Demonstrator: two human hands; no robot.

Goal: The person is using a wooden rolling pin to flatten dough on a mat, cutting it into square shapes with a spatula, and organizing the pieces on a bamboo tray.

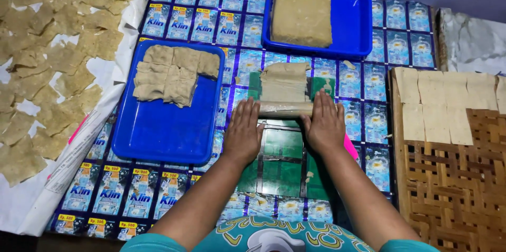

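My left hand (243,131) and my right hand (323,124) lie flat, palms down, on the two ends of a pale rolling pin (284,108). The pin rests across the near edge of a thin beige dough sheet (284,81) spread on a green board (279,152). Fingers of both hands are stretched out and apart. A thick tan dough block (301,14) sits in the far blue tray (356,20).
A nearer blue tray (163,131) at left holds stacked dough squares (171,73). Several dried pieces (58,57) lie on white sheeting at far left. A woven bamboo rack (448,178) at right carries flat cut squares (437,104). A mat of printed sachets (132,194) covers the floor.
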